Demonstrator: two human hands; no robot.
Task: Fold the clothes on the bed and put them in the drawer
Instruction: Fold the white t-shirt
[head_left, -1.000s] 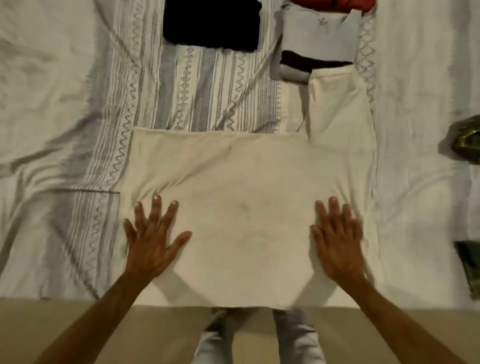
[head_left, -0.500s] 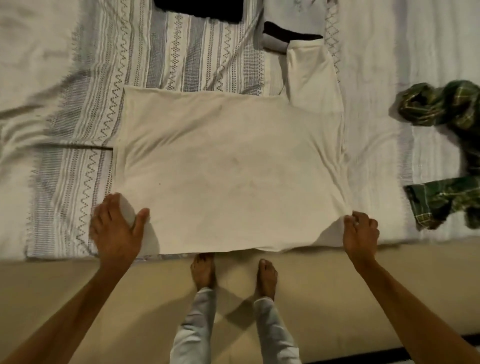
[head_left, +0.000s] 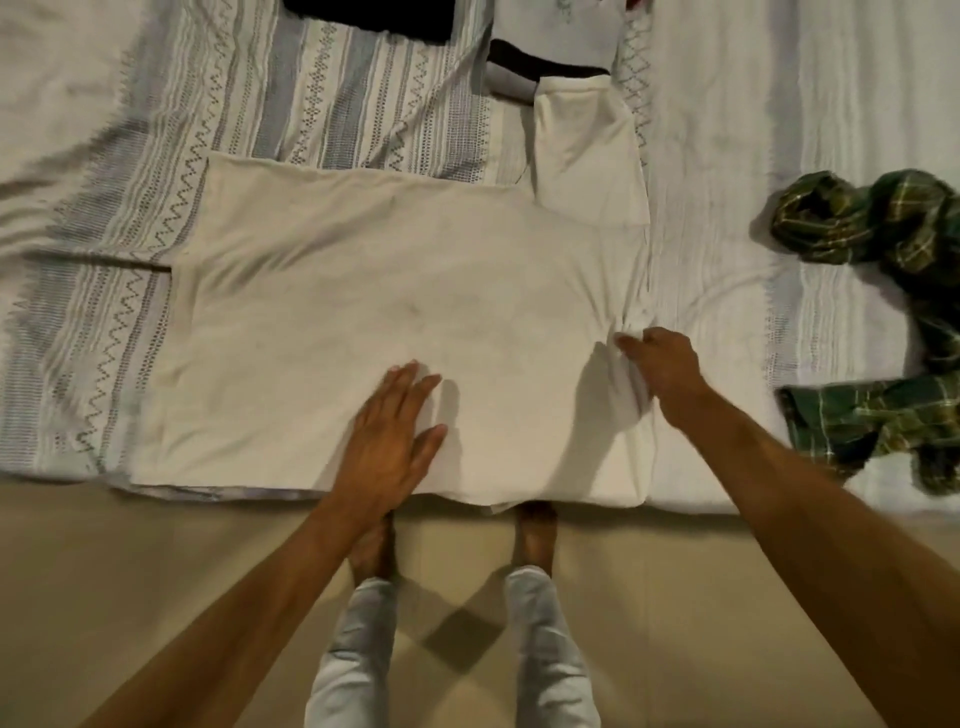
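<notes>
Cream shirt flat; left hand pressing, right hand pinching; no writing legible.

Readable text: we find none anywhere.
Folded grey garment: we see a faint mark, too blurred to read.

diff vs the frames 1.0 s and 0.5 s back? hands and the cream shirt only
Left hand let go of the cream shirt at its near left corner and moved inward; it now presses flat on the middle of the near part. Right hand moved up from the near right corner and now pinches a bunch of cloth at the right edge. The shirt stays spread on the bed; green plaid garment unmoved.
</notes>
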